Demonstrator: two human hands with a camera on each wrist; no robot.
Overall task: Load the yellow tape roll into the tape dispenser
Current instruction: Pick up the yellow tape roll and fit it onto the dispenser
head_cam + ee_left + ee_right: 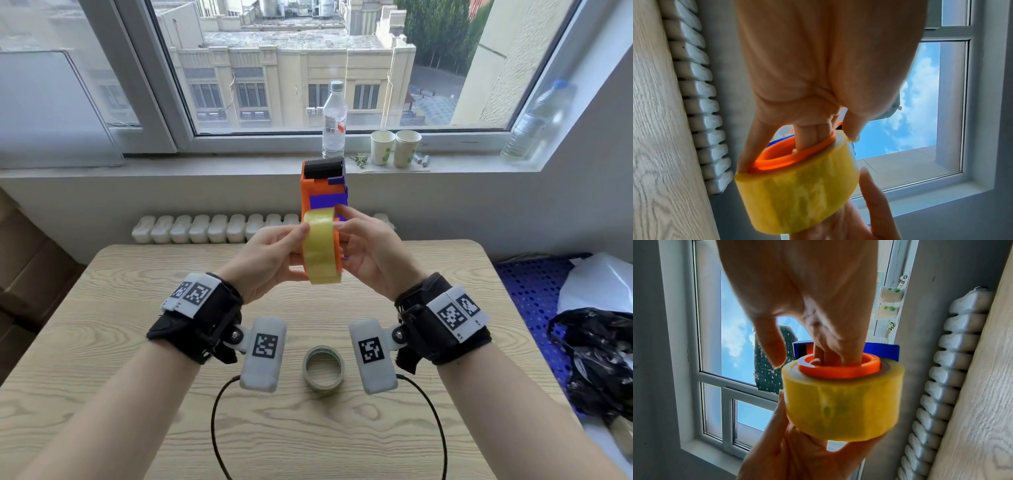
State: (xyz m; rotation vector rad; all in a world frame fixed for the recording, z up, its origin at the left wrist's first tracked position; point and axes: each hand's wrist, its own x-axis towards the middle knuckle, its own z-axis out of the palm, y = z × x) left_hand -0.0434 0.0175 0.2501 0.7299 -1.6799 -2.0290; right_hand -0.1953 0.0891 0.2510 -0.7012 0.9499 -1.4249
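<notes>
**Yellow roll seated on the dispenser hub, both hands steadying it above the worktop**

The yellow tape roll [320, 245] sits around the orange hub [840, 367] of the tape dispenser [323, 192], which is held up in the air over the worktop [137, 342], its black toothed roller end pointing away from the person. The left hand [270, 263] and the right hand [371, 255] close in from opposite sides. In the wrist views, fingers [807, 138] of the left hand reach down into the hollow hub while its thumb lies at the roll's edge; the right hand does the same from the other face, fingers curled into the hub and thumb outside. This opposed grip probably lets each hand press the roll squarely along the hub while the other braces the dispenser body. The hub rim stands proud of the roll on both faces, so the roll looks pushed on, though whether it is fully home cannot be told.

On the pale wood-grain worktop, near the person, lies a second, clear tape roll [323, 368], flat and untouched. Beyond the worktop a white radiator [205, 229] runs under a windowsill bearing a water bottle [334, 120] and two paper cups [395, 148]. A black plastic bag [596, 356] lies to the right.
</notes>
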